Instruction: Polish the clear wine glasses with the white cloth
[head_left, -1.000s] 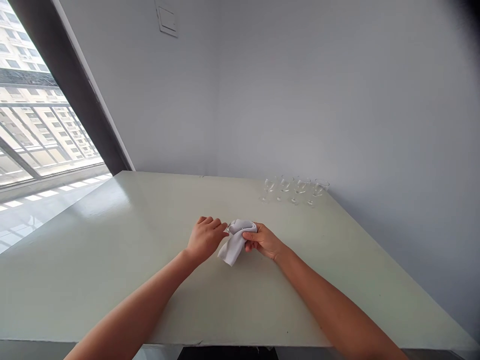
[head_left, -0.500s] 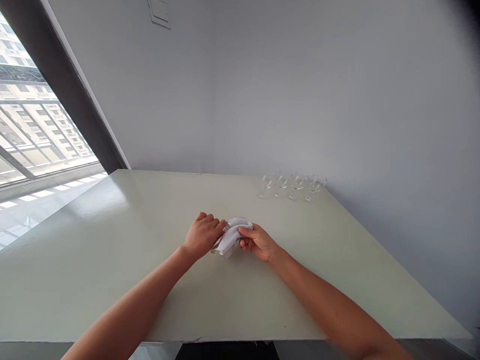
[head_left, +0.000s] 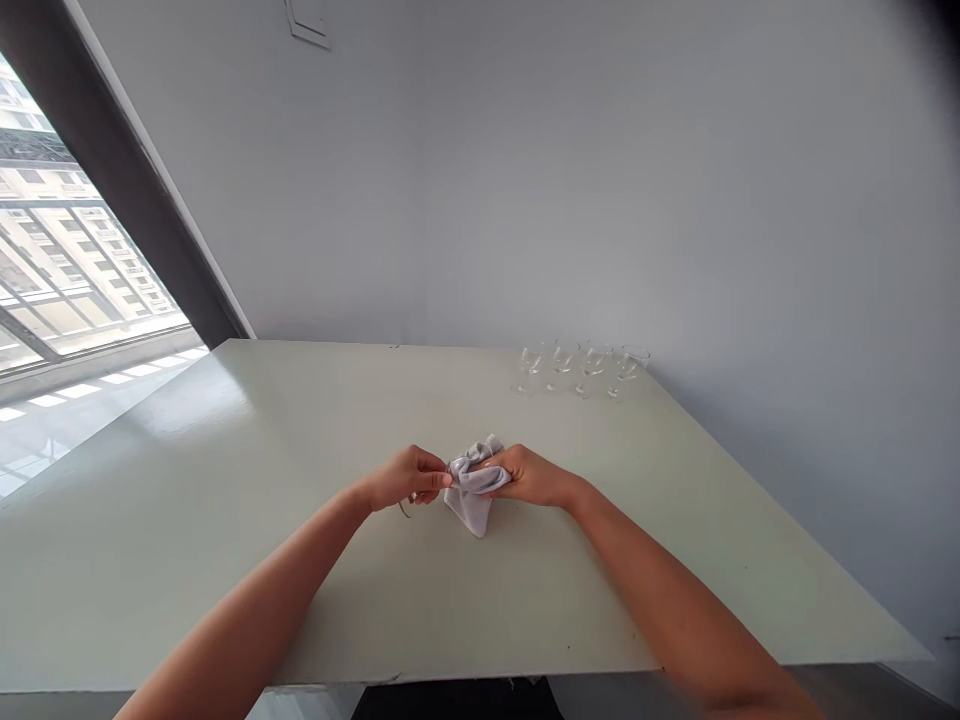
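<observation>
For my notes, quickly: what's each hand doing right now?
Left hand: closed, fingertips at the edge of the white cloth; can't tell if it's holding anything.
Right hand: closed, holding the white cloth.

Left forearm [head_left: 255,600] and right forearm [head_left: 675,600]: bare, slender, tapering to ungloved left hand [head_left: 401,478] and right hand [head_left: 536,477] (elbows lie beyond frame edge).
</observation>
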